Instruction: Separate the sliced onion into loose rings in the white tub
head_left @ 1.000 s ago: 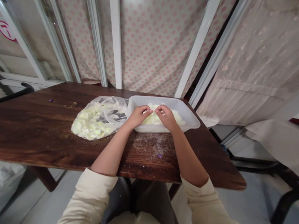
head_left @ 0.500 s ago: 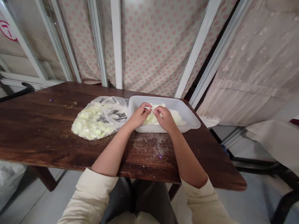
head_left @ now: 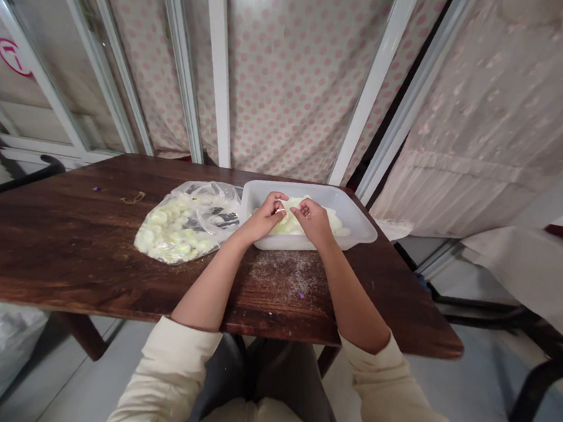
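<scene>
A white plastic tub [head_left: 357, 220] holds many pale yellow-green pieces [head_left: 331, 219]. Over its left part is my left hand [head_left: 268, 214], thumb and fingers curled together on something small and pale that I cannot make out. My right hand [head_left: 311, 218] is just to the right of it, above the pieces, its thumb and index finger pinched; what they hold, if anything, is too small to name. Left of the tub lies a clear plastic bag [head_left: 185, 224] with similar pale pieces inside, its near side by my left wrist.
The dark wooden table [head_left: 63, 240] has white grains [head_left: 288, 271] and a small purple bit [head_left: 300, 295] near its front edge. A thin loop [head_left: 133, 198] lies behind the bag. Framed panels with dotted curtains [head_left: 289, 89] stand behind the table. A black chair frame [head_left: 540, 378] is at right.
My hands stay over the tub. The fingers of my right hand have curled in more and a small gap shows between the hands; the bag and tub have not moved.
</scene>
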{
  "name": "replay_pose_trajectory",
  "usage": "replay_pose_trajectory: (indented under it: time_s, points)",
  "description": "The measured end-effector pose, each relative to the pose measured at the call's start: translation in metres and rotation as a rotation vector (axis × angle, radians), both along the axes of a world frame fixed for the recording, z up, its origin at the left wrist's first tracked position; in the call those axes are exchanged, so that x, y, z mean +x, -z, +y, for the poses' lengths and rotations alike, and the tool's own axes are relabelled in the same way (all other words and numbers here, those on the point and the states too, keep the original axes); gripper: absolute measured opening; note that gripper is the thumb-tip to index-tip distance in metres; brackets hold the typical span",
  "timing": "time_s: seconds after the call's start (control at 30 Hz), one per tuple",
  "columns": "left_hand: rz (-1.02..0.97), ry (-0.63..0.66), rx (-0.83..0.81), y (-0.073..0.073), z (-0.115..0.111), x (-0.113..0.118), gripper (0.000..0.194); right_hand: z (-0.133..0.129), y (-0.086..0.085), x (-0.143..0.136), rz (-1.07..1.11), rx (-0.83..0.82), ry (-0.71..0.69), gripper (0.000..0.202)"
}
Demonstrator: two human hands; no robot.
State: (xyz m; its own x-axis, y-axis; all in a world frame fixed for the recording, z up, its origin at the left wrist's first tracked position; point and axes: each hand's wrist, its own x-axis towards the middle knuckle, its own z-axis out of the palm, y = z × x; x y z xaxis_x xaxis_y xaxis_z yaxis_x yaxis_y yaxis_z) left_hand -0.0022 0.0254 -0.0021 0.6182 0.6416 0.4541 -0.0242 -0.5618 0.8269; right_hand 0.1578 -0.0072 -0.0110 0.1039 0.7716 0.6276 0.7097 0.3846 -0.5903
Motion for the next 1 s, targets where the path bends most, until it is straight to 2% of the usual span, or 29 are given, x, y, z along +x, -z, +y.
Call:
replay_pose_trajectory:
  time_s: [0.07,0.2,0.3,0.43,0.67,0.87,1.0]
  points:
    - [-0.025,0.003,0.012,0.0001,0.0011,0.0002,0.024,-0.0006,0.0001,-0.0012,0.015,-0.010,-0.017,0.023]
    - [-0.057,0.014,0.057,-0.0001,0.0008,-0.0002,0.016,-0.0040,-0.0034,-0.0046,-0.114,-0.002,-0.163,0.026]
    - [-0.036,0.006,0.108,-0.0013,-0.0017,-0.0010,0.015,-0.0056,-0.0063,-0.0055,-0.210,0.011,-0.246,0.027]
    - [0.010,-0.030,0.134,-0.0015,-0.0035,-0.0013,0.018,-0.0049,-0.0064,-0.0044,-0.181,0.020,-0.316,0.028]
    - [0.084,-0.108,0.113,0.0023,-0.0001,0.0006,0.031,-0.0036,-0.0044,-0.0030,-0.112,0.054,-0.214,0.028]
    - [0.160,-0.135,0.139,0.0000,0.0026,0.0011,0.030,-0.0031,-0.0050,-0.0012,-0.084,0.072,-0.179,0.031]
    - [0.094,-0.114,0.130,-0.0034,0.0007,0.0012,0.028,-0.0035,-0.0049,-0.0013,-0.070,0.031,-0.196,0.031]
